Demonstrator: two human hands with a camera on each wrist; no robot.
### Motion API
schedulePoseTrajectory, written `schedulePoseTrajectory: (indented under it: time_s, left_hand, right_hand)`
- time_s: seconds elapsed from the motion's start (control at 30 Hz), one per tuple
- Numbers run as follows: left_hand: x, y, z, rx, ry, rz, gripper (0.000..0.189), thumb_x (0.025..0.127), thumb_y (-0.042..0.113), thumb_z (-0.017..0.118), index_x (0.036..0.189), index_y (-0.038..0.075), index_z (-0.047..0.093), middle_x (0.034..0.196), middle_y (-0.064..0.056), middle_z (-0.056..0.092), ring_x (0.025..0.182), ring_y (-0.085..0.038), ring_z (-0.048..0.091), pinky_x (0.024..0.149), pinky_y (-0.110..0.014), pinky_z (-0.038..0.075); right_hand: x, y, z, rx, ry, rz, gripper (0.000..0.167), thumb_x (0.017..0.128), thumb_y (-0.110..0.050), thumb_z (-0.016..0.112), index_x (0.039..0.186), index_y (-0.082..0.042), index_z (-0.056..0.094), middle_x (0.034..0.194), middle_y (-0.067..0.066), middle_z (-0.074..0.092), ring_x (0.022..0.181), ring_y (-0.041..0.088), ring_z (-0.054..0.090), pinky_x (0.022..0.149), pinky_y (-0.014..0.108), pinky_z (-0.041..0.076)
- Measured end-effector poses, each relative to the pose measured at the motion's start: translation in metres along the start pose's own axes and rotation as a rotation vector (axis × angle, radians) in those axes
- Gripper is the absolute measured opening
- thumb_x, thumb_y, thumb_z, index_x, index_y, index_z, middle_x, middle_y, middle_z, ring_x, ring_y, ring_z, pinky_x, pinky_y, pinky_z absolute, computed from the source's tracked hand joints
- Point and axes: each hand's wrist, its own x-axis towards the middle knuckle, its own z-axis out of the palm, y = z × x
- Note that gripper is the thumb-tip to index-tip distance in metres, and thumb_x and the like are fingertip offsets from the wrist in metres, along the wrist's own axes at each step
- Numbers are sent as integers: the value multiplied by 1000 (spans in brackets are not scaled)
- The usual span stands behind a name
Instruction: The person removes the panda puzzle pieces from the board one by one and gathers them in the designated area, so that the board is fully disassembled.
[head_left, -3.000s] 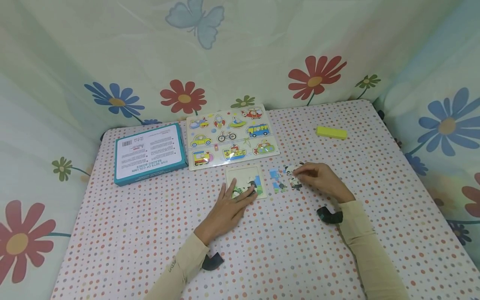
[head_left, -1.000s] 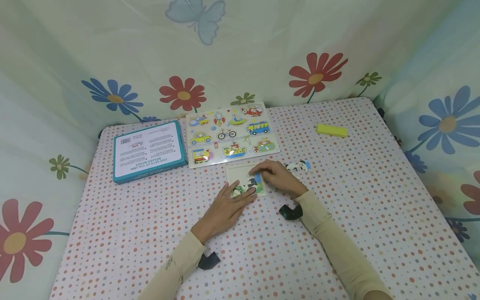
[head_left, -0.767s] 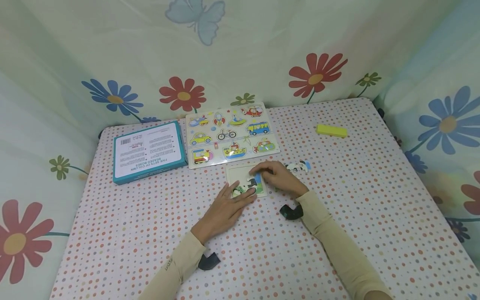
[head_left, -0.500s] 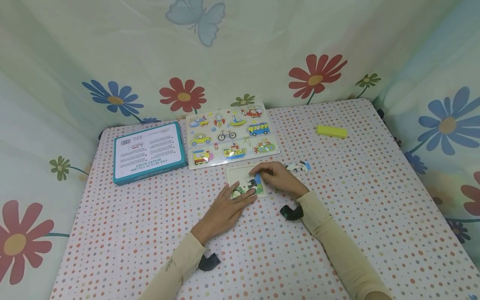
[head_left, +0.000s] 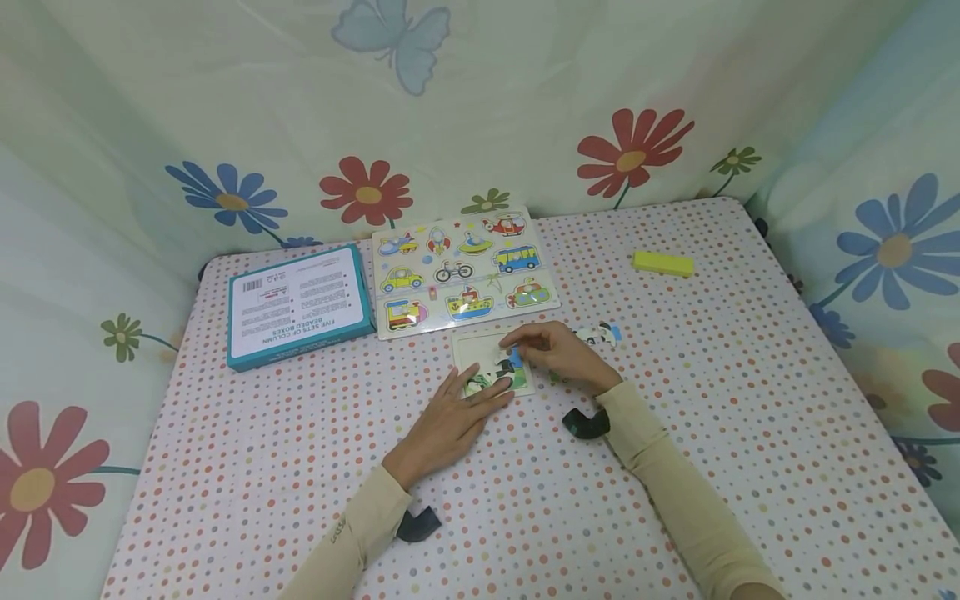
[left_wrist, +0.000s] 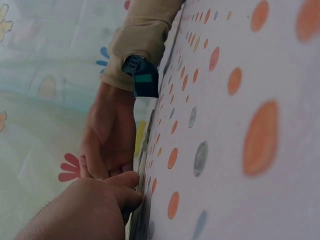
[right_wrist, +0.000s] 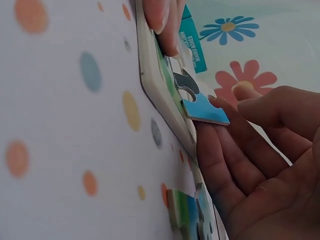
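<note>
In the head view, my left hand (head_left: 442, 425) rests with spread, fairly straight fingers on the lower part of a small square puzzle tray (head_left: 467, 343). Panda, green and blue picture parts lie in the tray, partly under those fingers. My right hand (head_left: 558, 354) reaches in from the right with bent fingers at the tray's right side. The right wrist view shows it holding a blue-and-black puzzle piece (right_wrist: 205, 110), tilted up over the tray. Loose panda pieces (head_left: 603, 335) lie beyond the right hand, which partly hides them. A green-and-blue piece (right_wrist: 185, 212) lies below that hand.
Behind the tray is a vehicle picture board (head_left: 480, 279) under shiny film. A teal box (head_left: 300, 304) stands to its left, and a yellow block (head_left: 663, 263) lies at the back right. The dotted tablecloth (head_left: 510, 517) meets a flowered curtain (head_left: 487, 108).
Since three seconds ago, my right hand has moved left from the loose pieces to the tray's right side. Over the last second it has shifted only slightly. My left hand stays on the tray.
</note>
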Motion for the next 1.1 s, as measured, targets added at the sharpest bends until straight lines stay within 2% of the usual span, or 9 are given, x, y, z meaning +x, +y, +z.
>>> schedulePoseTrajectory:
  time_s: [0.2,0.3,0.43,0.57,1.1]
  left_hand:
    - [0,0,0,2,-8,5,43,106,29,30,148,34,36,154,19,26,148,-24,7,120,-43,-1]
    - [1,0,-1,1,-3,8,43,106,28,30,148,33,36,154,18,27,148,-25,8,120,-44,1]
    - [1,0,-2,-3,3,11,43,106,28,31,147,33,37,154,18,28,148,-26,9,120,-45,2]
    - [1,0,-2,-4,0,11,43,106,27,31,147,32,38,154,17,28,148,-26,9,120,-45,2]
    - [1,1,-1,-8,-14,2,43,106,28,30,148,33,37,154,18,26,148,-26,7,120,-46,0]
  right_hand:
    - [-1,-2,-1,13,-16,58,24,93,-2,58,116,0,67,119,15,65,105,24,62,85,27,50]
    - [-1,-1,-1,8,-16,77,25,93,-3,60,116,-1,67,115,14,66,92,19,61,75,22,49]
    - [0,1,0,8,-17,90,26,92,-3,61,116,-2,68,101,14,66,76,17,54,64,22,46]
    - [1,3,2,8,-6,90,24,91,-3,62,115,-2,68,96,13,66,76,18,56,65,23,48]
    - [0,3,2,17,74,134,18,91,-6,63,107,-6,72,100,8,70,82,18,63,71,26,52]
